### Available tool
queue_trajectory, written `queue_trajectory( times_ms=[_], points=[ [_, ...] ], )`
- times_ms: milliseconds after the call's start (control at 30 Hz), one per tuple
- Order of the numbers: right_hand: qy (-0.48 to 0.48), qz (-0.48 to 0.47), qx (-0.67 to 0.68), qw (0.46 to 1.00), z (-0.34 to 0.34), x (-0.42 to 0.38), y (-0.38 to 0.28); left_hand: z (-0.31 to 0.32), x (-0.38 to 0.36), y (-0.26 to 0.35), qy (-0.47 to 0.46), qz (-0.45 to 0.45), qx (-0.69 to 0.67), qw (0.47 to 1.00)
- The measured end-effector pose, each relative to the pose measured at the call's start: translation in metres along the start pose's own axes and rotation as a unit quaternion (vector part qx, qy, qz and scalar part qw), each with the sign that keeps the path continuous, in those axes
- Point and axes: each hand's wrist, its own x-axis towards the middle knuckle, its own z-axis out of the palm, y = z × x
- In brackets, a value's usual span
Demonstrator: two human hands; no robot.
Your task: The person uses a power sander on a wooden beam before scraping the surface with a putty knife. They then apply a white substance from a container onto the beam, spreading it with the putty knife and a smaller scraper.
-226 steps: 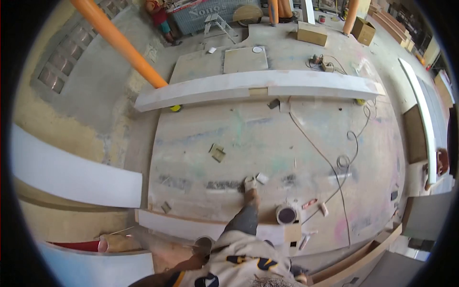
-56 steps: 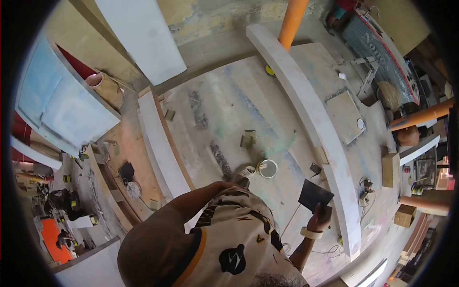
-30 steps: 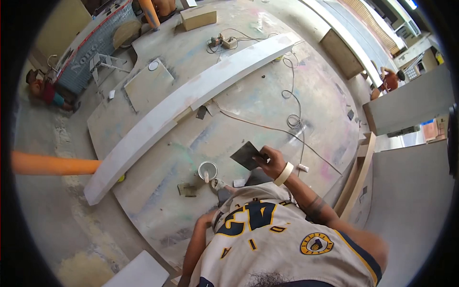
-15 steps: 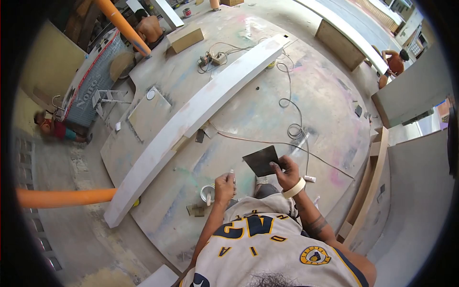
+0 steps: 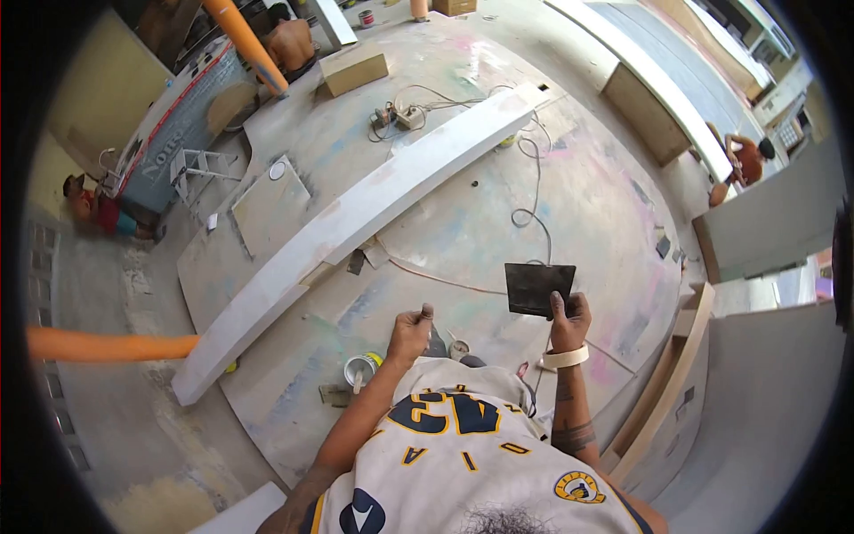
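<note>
Plate (image 5: 537, 287), flat and dark, is pinched at one corner in the fingers of the right hand (image 5: 571, 326); it is best gripped firmly. The left hand (image 5: 412, 338) is curled, any pinch unclear; beyond its fingers a white beam (image 5: 402, 189) is seen.

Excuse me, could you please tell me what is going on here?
A person grips a dark flat sheet in the right hand. The left hand is raised and curled; whether it holds anything is unclear. An open can stands to the person's left on the paint-marked floor, and a long white beam stretches across ahead.
</note>
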Motion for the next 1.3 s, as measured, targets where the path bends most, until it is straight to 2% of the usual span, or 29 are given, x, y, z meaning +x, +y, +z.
queue_trajectory(
  times_ms=[67, 133, 233, 333, 400, 467, 500, 600, 667, 733, 800, 833, 867, 933, 967, 1067, 1133, 1267, 1300],
  points=[
    [0.02, 0.028, 0.053, 0.998, 0.02, 0.016, 0.011, 0.004, 0.024, -0.019, -0.086, 0.035, -0.079, 0.993],
    [0.038, 0.054, 0.086, 0.994, 0.049, 0.03, 0.003, 0.018, 0.036, 0.005, -0.137, 0.025, -0.121, 0.983],
    [-0.018, 0.125, 0.163, 0.979, 0.094, 0.047, 0.008, 0.036, 0.042, 0.051, -0.176, -0.046, -0.152, 0.972],
    [-0.059, 0.15, 0.17, 0.972, 0.147, 0.068, 0.009, 0.042, 0.076, 0.078, -0.16, 0.002, -0.24, 0.957],
    [-0.089, 0.163, 0.114, 0.976, 0.18, 0.087, 0.007, 0.032, 0.114, 0.095, -0.165, -0.025, -0.288, 0.943],
    [-0.14, 0.131, 0.107, 0.976, 0.214, 0.106, 0.02, 0.019, 0.163, 0.1, -0.152, -0.077, -0.368, 0.914],
    [-0.196, 0.112, 0.049, 0.973, 0.219, 0.118, 0.045, 0.011, 0.192, 0.087, -0.121, -0.092, -0.39, 0.908],
    [-0.311, -0.009, -0.111, 0.944, 0.248, 0.157, 0.041, -0.018, 0.244, 0.106, -0.019, -0.118, -0.404, 0.907],
    [-0.462, -0.079, -0.266, 0.842, 0.256, 0.202, 0.049, -0.042, 0.281, 0.098, 0.056, -0.101, -0.338, 0.934],
    [-0.507, -0.044, -0.368, 0.778, 0.248, 0.218, 0.095, -0.08, 0.305, 0.099, 0.055, -0.101, -0.336, 0.935],
    [-0.538, 0.19, -0.491, 0.659, 0.238, 0.224, 0.128, -0.105, 0.317, 0.113, 0.105, -0.119, -0.343, 0.926],
    [-0.543, 0.172, -0.444, 0.692, 0.241, 0.24, 0.129, -0.117, 0.324, 0.123, 0.131, -0.123, -0.346, 0.921],
    [-0.546, 0.208, -0.496, 0.643, 0.249, 0.257, 0.131, -0.129, 0.332, 0.133, 0.142, -0.117, -0.349, 0.919],
    [-0.544, 0.273, -0.594, 0.526, 0.305, 0.311, 0.063, -0.145, 0.345, 0.144, 0.17, -0.106, -0.36, 0.911],
    [-0.581, 0.185, -0.625, 0.488, 0.317, 0.328, 0.071, -0.155, 0.356, 0.138, 0.19, -0.121, -0.349, 0.91],
    [-0.725, 0.016, -0.619, 0.303, 0.375, 0.395, 0.066, -0.173, 0.389, 0.111, 0.25, -0.128, -0.381, 0.881],
    [-0.659, 0.03, -0.604, 0.447, 0.407, 0.448, 0.097, -0.177, 0.413, 0.104, 0.295, -0.123, -0.385, 0.866],
    [-0.658, -0.128, -0.545, 0.503, 0.484, 0.561, 0.181, -0.178, 0.455, 0.071, 0.348, -0.151, -0.36, 0.852],
    [-0.597, 0.12, -0.551, 0.57, 0.53, 0.581, 0.166, -0.18, 0.474, 0.066, 0.356, -0.155, -0.356, 0.85]
  ],
)
